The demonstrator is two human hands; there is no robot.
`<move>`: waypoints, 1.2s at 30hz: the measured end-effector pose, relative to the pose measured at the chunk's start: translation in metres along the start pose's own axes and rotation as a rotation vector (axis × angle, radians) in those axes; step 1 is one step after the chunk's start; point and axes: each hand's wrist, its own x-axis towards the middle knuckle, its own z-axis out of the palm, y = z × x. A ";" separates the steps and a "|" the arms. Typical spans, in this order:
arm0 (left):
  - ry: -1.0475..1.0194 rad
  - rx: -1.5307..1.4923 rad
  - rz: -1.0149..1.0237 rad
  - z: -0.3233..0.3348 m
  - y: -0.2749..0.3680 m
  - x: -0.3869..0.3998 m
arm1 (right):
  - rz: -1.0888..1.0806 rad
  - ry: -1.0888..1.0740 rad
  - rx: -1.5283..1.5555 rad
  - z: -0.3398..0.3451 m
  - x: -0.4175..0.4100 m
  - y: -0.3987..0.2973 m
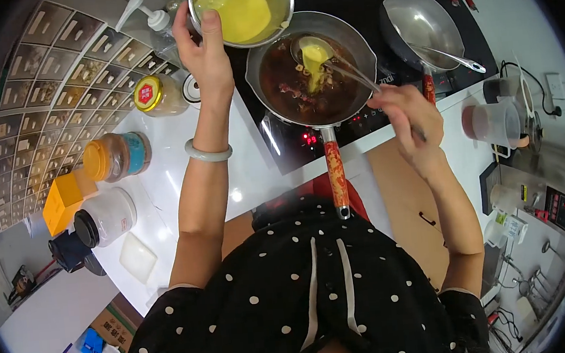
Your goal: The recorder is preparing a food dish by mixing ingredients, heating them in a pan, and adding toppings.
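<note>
My left hand (206, 57) grips the rim of a metal bowl (289, 4) tilted towards the frying pan, with yellow liquid (240, 13) inside, apparently beaten egg. Below and right of it, the frying pan (254, 85) stands on the black induction cooktop (280, 151), its red-patterned handle pointing towards me. Dark brown liquid (278, 71) with reddish and pale bits fills the pan. My right hand (409, 125) holds the handles of a metal ladle (311, 48) and what looks like a second thin utensil, over the pan. Yellow liquid is in the ladle and trails into the brown liquid.
A second pan (420, 23) with a metal utensil (448, 56) in it sits at the cooktop's right. On the white counter at left are a yellow-lidded glass jar (159, 95), other jars (136, 151) and an orange box (62, 203). Plastic measuring jugs (497, 122) stand at right.
</note>
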 end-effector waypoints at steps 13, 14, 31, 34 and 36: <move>-0.042 0.011 0.025 -0.002 0.006 -0.011 | 0.786 0.428 0.616 0.032 -0.027 -0.006; -0.039 0.040 0.001 -0.005 0.005 -0.013 | 0.849 0.502 0.725 0.026 -0.020 -0.003; -0.105 0.008 -0.162 0.005 0.038 -0.048 | 0.172 0.192 0.305 0.047 0.037 -0.008; -0.099 -0.013 -0.179 0.004 0.036 -0.046 | 0.389 0.300 0.514 0.048 0.042 -0.009; -0.098 -0.014 -0.175 0.004 0.033 -0.045 | 0.532 0.385 0.617 0.045 0.045 -0.009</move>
